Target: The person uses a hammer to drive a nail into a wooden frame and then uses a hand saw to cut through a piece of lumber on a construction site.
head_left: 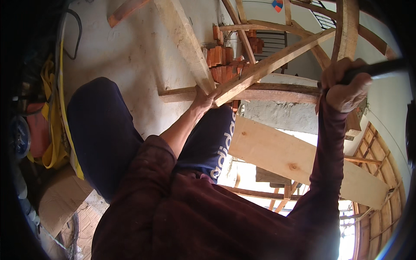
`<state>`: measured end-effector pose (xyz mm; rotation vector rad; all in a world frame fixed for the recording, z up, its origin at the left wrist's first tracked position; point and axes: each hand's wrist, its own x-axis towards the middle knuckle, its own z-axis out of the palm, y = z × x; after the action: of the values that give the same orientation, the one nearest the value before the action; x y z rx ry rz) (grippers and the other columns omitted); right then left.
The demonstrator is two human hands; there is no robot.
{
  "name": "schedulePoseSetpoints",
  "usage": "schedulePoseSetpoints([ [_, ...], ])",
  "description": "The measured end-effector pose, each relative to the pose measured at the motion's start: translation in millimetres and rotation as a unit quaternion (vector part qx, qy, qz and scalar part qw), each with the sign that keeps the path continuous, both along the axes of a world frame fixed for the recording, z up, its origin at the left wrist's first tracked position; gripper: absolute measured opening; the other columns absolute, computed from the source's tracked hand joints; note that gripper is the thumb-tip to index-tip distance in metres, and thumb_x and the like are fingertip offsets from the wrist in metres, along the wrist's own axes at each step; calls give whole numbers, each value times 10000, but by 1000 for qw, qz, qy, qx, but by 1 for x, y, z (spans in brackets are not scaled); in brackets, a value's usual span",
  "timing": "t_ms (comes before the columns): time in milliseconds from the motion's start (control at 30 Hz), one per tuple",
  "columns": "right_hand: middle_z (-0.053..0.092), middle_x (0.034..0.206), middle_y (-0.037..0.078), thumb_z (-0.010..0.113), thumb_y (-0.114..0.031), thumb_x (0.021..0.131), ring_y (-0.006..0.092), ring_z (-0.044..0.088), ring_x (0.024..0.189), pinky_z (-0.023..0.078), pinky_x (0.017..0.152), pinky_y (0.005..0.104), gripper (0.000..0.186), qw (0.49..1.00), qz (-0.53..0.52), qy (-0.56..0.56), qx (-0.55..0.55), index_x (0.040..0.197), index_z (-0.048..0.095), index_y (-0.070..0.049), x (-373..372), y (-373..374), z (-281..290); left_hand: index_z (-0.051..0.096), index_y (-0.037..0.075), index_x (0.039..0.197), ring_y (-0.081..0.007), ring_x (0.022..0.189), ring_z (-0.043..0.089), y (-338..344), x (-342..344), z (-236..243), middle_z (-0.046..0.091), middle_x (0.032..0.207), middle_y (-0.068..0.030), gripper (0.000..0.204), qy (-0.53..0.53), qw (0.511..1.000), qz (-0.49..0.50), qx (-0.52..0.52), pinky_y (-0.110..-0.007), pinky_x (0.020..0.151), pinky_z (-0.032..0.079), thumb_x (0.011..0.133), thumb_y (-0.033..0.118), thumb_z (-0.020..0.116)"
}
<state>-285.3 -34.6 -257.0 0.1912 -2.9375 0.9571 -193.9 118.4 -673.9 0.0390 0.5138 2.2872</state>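
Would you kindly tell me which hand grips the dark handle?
The right hand grips the dark handle; the left hand touches the wooden beams where they meet.

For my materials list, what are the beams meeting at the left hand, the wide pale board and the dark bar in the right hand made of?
Beams: wood, likely sawn and unpainted, given squared edges and mottled brown faces.
Board: bare wood, perhaps plywood; a knot shows.
Bar: looks smooth, dark; metal or plastic, I cannot tell.
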Motion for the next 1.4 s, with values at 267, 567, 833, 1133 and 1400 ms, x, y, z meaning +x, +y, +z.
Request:
schedulePoseSetpoints([
  [267, 598, 802, 207, 490, -249, 968, 371, 604, 809, 464, 730, 431, 257, 720, -192, -374, 552, 1001, 592, -15, 70, 79, -15, -50, 24, 1472, -332, 1314, 370, -19, 2, 29, 263, 1425, -224, 1260, -34, 998, -25, 56, -380, 1158, 306, 681, 475, 821],
  [567, 436, 578, 32, 423, -584, 960, 134, 373, 400, 324, 333, 276, 504, 992, -22, 122, 33, 922, 502, -88, -3, -16, -35, -88, 45, 1458, -341, 1195, 512, -49, -4, 37, 296, 1387, -235, 1199, -35, 995, -55, 72, -429, 752, 621, 735, 415, 795],
  [833, 615, 784, 201, 457, -309, 984, 396, 619, 744, 470, 700, 450, 326, 776, -185, -319, 512, 1083, 554, -14, 87, 41, -1, 4, 12, 1475, -314, 1364, 282, -14, 13, 35, 219, 1466, -214, 1227, -38, 997, -10, 67, -390, 1138, 318, 674, 440, 830],
  [1133, 569, 800, 135, 445, -455, 978, 276, 572, 682, 467, 607, 389, 419, 918, 13, -15, 396, 942, 550, -51, 61, 71, -10, 30, 18, 1452, -304, 1324, 339, -52, -2, 55, 279, 1405, -203, 1161, -75, 985, -116, 100, -407, 1134, 341, 703, 411, 825],
  [1400, 600, 806, 81, 502, -327, 986, 172, 585, 704, 466, 612, 334, 316, 929, -161, -218, 251, 1083, 584, -38, 60, 40, 19, -60, 12, 1457, -312, 1328, 349, -30, 10, 39, 293, 1422, -226, 1226, -22, 994, -84, 67, -393, 1112, 361, 708, 410, 825],
])
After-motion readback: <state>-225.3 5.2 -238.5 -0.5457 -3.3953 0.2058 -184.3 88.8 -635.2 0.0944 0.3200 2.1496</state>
